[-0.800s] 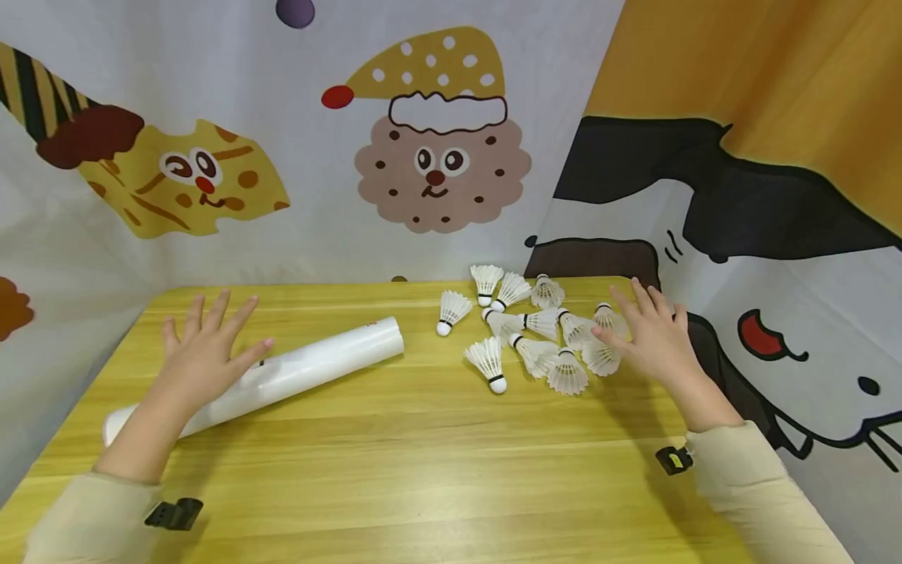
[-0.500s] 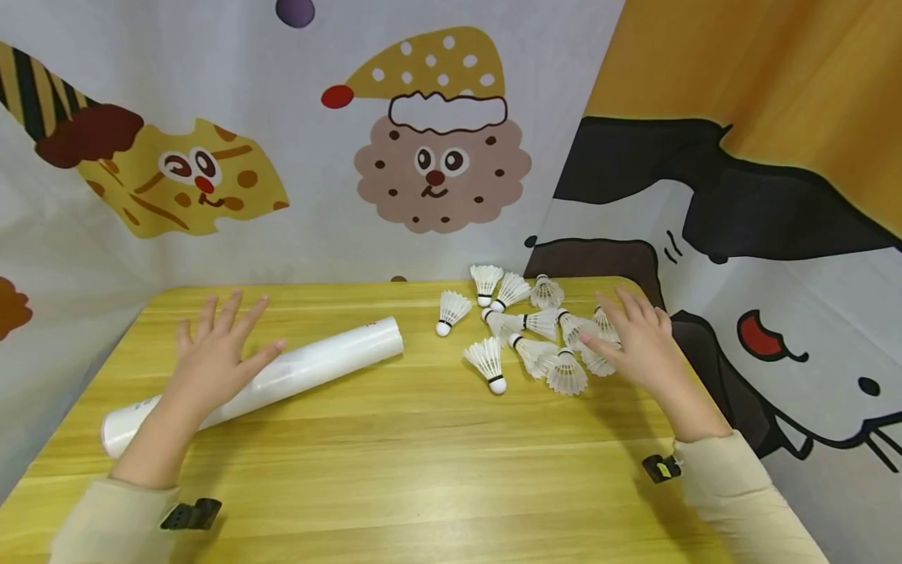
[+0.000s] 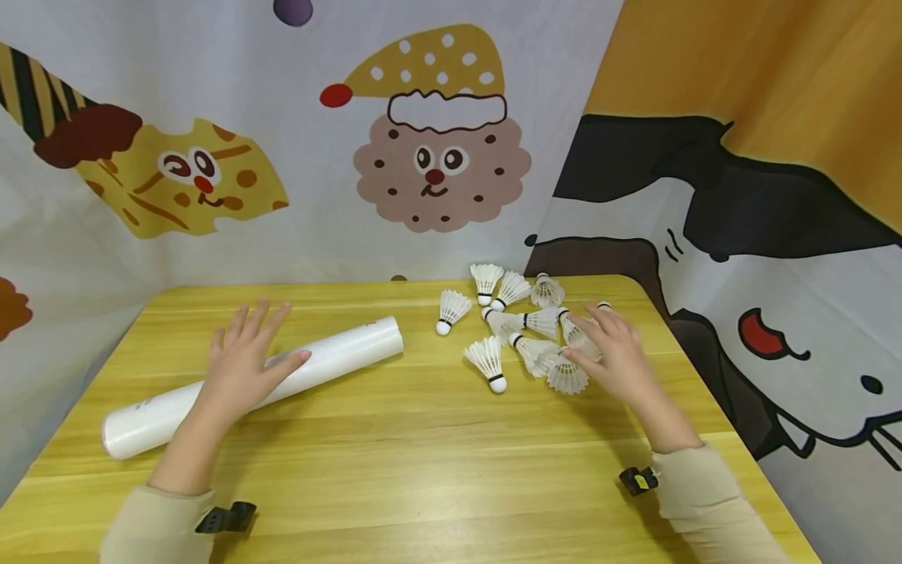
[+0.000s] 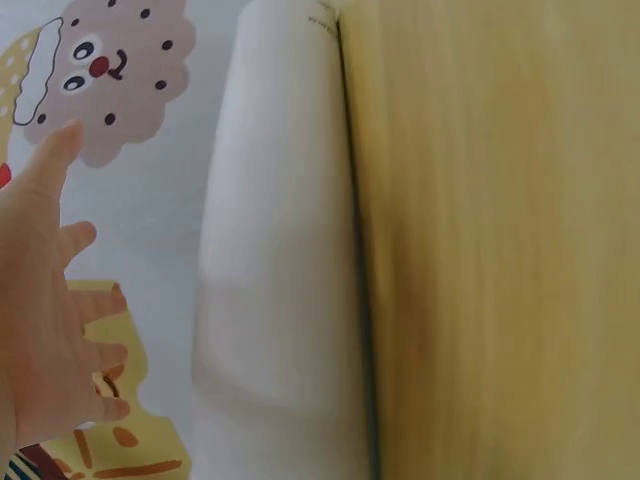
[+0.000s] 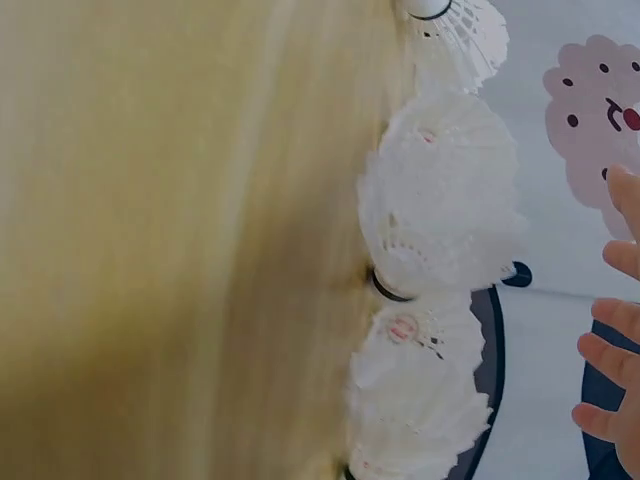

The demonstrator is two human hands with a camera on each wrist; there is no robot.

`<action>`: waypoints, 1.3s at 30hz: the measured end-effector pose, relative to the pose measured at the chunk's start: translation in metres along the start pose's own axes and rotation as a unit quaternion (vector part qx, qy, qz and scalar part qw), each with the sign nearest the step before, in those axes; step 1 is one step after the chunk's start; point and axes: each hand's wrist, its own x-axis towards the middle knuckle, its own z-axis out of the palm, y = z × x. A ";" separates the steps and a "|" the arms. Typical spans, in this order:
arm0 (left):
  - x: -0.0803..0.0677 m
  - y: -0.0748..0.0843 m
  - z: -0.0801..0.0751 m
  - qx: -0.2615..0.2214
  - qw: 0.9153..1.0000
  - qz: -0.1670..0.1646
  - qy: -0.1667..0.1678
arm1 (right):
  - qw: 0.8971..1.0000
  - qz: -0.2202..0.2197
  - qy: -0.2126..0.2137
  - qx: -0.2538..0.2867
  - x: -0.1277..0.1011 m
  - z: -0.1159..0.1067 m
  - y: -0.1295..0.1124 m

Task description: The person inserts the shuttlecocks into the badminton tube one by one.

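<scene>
Plainly, my left grip (image 3: 243, 364) hovers released over the long white tube (image 3: 254, 385), my right grip (image 3: 609, 352), released too, half-hides feathered shuttlecocks (image 3: 524, 333).

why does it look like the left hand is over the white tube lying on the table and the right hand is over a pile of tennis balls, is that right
Not quite. The left hand is over the white tube on the table, but the right hand is over a pile of white shuttlecocks, not tennis balls. The head view shows this.
</scene>
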 end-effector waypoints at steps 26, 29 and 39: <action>0.003 0.002 0.038 -0.027 0.999 0.023 -0.012 | 0.997 -0.036 0.027 0.071 0.003 0.038 0.000; 0.004 0.002 0.040 -0.032 0.999 0.025 -0.016 | 0.995 -0.045 0.039 0.081 0.003 0.042 0.001; 0.005 0.001 0.046 -0.032 0.999 0.028 -0.030 | 0.991 -0.073 0.070 0.093 0.007 0.053 0.003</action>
